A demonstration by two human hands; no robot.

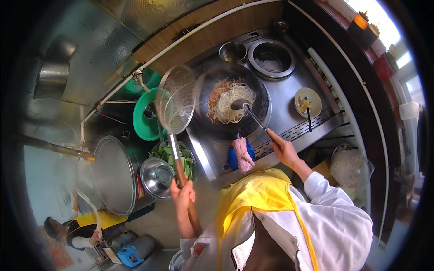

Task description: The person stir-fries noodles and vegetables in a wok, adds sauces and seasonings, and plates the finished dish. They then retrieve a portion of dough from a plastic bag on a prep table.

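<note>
My left hand (183,191) grips the wooden handle of a large wire-mesh strainer (176,98), which is raised to the left of the wok. The mesh looks bare. In my right hand (284,150) is the handle of a metal ladle (240,104), its bowl resting over the noodles. A dark wok (206,115) sits on the stove and holds pale noodles (234,98) beside reddish-brown shredded food (215,96). A pink cloth (243,155) is wrapped about the wok's handle, over something blue. Haze hangs over the wok.
Behind the wok stand a metal pot (233,52) and a round steel well (291,61). A bowl with a spoon (317,101) is at right. At left are a green basin (137,118), leafy greens (186,159), a metal bowl (157,178) and a big pot (113,176). Another person (84,225) works lower left.
</note>
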